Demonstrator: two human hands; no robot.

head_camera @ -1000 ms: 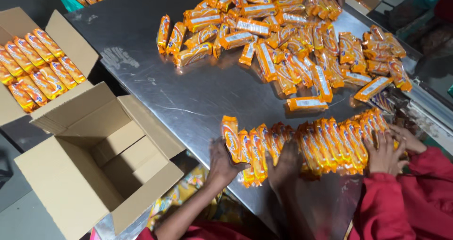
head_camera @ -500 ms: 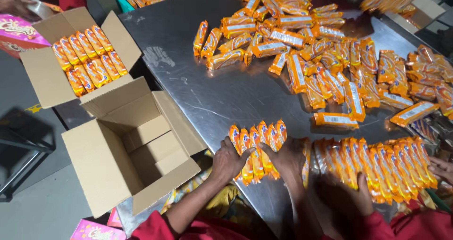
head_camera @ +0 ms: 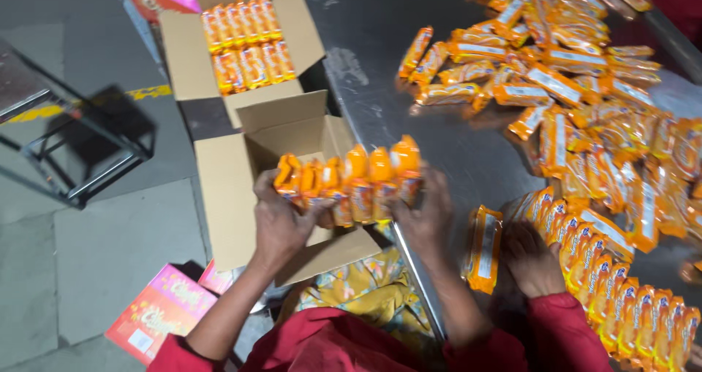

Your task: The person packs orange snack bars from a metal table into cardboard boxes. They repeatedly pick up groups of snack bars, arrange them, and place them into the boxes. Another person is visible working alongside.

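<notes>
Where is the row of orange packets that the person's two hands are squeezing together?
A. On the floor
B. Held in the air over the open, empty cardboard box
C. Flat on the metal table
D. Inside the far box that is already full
B: the left hand and right hand press the row of orange packets between them above the open cardboard box.
</notes>
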